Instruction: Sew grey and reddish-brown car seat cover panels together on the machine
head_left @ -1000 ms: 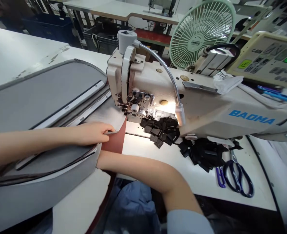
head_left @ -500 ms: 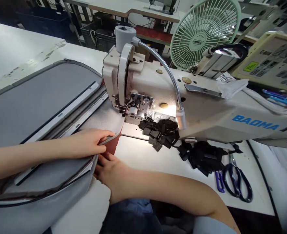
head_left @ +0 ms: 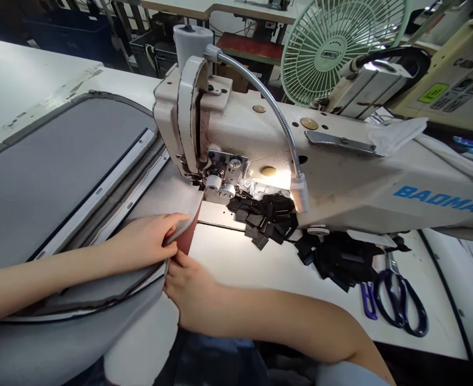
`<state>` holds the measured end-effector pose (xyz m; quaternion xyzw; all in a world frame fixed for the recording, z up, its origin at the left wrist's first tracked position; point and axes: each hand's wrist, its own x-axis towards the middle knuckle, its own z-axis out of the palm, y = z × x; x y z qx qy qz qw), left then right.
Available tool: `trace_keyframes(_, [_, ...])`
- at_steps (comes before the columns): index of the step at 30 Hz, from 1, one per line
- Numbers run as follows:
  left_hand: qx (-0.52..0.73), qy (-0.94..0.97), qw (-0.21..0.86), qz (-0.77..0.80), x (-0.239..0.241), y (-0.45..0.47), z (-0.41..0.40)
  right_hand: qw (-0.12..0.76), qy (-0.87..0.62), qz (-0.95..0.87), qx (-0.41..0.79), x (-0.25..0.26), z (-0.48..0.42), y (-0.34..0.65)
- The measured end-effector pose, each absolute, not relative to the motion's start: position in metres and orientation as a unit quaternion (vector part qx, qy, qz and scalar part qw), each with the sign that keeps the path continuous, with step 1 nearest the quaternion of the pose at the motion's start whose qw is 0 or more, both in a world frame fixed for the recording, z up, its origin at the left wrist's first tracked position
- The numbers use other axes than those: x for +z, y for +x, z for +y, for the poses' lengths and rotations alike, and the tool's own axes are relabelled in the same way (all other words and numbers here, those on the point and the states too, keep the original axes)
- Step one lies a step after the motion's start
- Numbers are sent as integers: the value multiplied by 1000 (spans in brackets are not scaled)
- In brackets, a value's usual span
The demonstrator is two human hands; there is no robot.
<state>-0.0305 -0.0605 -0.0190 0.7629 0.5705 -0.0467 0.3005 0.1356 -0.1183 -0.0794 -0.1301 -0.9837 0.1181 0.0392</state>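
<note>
A large grey fabric cover with white edging strips lies on the left, its far corner under the needle area of a sewing machine. My left hand is closed on the cover's near edge, thumb below and fingers on top. Just below it, my right hand pinches the folded edge of the same cover; its fingertips are partly hidden by the cloth. Between the hands and the needle area, a reddish-brown layer shows under the grey fabric. The needle itself cannot be made out.
Black fabric tabs lie in a pile beside the machine bed, with more black pieces to the right. Dark-handled scissors and a purple thread snipper rest near the table's right edge. A green fan stands behind.
My right hand has closed in on the folded cover edge and come up nearer my left thumb, bringing the fold slightly right. The left hand keeps its hold. The view has shifted slightly.
</note>
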Motion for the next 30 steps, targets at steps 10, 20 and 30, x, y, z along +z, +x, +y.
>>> trace_keyframes(10, [42,740,338,580,-27,-27,-47,44,-150,-976,152,-92,-109,121])
trace_keyframes(20, [77,724,333,600,-32,-17,-22,142,-156,-967,146,-101,-76,127])
trace_keyframes(30, [38,771,261,580,-23,-6,3,132,-156,-970,131,-99,-42,132])
